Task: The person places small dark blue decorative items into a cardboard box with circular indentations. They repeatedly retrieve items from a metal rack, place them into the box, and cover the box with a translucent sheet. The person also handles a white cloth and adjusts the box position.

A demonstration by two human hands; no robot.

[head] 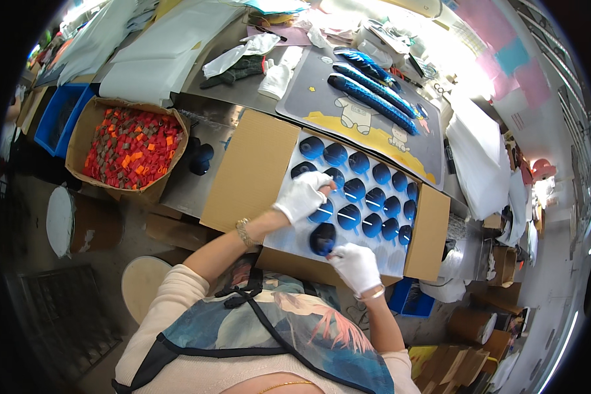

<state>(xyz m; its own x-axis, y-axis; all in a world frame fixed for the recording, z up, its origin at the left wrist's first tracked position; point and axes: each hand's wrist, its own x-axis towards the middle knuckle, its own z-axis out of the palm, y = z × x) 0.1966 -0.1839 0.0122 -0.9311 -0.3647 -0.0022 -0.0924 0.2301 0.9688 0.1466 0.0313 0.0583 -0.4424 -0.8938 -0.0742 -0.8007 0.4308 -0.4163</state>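
Note:
Blue tinted lenses with small tabs stand in rows on a white liner inside an open cardboard box. My right hand, in a white glove, pinches a darker lens by its lower edge, above the near part of the liner. My left hand, gloved with bare fingertips, hovers over the left rows, fingers curled beside a lens. Whether anything sits between those fingertips is hidden. Long curved stacks of blue lenses lie on a grey cartoon mat behind the box.
A carton of red, orange and brown plastic pieces stands left, beside a blue bin. Loose dark lenses lie on the metal table. Spare gloves are at the back; white foam sheets at right. A round stool is below.

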